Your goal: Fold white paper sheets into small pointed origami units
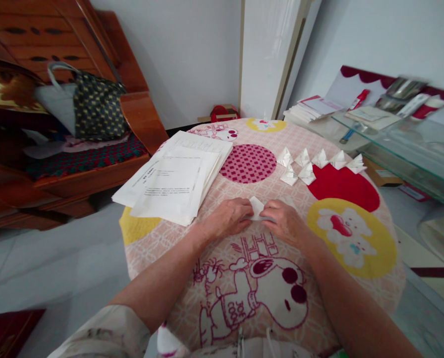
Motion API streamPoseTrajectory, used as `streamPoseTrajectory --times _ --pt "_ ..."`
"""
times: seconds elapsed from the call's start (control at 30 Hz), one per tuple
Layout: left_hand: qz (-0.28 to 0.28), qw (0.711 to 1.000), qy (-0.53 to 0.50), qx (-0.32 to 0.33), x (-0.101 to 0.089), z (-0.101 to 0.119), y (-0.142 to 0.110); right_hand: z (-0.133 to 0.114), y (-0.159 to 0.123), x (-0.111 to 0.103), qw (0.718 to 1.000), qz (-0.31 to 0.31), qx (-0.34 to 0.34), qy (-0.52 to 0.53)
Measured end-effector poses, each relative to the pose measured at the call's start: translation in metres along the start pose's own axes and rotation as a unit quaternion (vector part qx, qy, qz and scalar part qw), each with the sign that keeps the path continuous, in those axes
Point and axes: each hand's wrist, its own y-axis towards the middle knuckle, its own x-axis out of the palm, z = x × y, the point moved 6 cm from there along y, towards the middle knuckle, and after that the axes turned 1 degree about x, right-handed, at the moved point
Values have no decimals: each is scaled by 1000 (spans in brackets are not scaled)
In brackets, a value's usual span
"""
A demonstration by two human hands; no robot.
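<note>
A small piece of folded white paper point(257, 206) lies on the patterned tablecloth point(222, 248), between my two hands. My left hand point(231, 215) grips its left side with curled fingers. On the other side, my right hand point(283, 219) pinches the right edge, fingers bent and pressed down near the cloth. Part of the paper is hidden under the fingers. Beyond my right hand stand several folded paper pieces point(306, 174), pointed at the top and set in two rows. A stack of printed sheets point(173, 184) lies past my left hand.
To the right is a glass shelf point(401, 149) with papers, a metal container and a red-and-white tube. A wooden bench point(136, 114) stands at the left with a dark patterned bag point(98, 107) on it. A red item point(224, 113) sits behind the table.
</note>
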Motion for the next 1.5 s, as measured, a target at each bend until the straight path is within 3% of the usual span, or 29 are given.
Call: streamPoseTrajectory --times 0.27,0.63,1.0,1.23,1.5 --pt "30 987 -133 -90 -13 -26 0 29 -2 -8 984 37 84 150" --pt "84 958 -183 -206 -16 -49 -4 42 0 -8 977 63 170 112" --pt "86 961 -121 -231 -14 -50 -4 44 4 -7 974 65 200 87" --pt "85 973 -56 -205 -13 -43 -4 43 3 -4 977 73 193 55" --pt "34 979 12 -200 -8 -42 -3 44 2 -2 976 76 202 40"
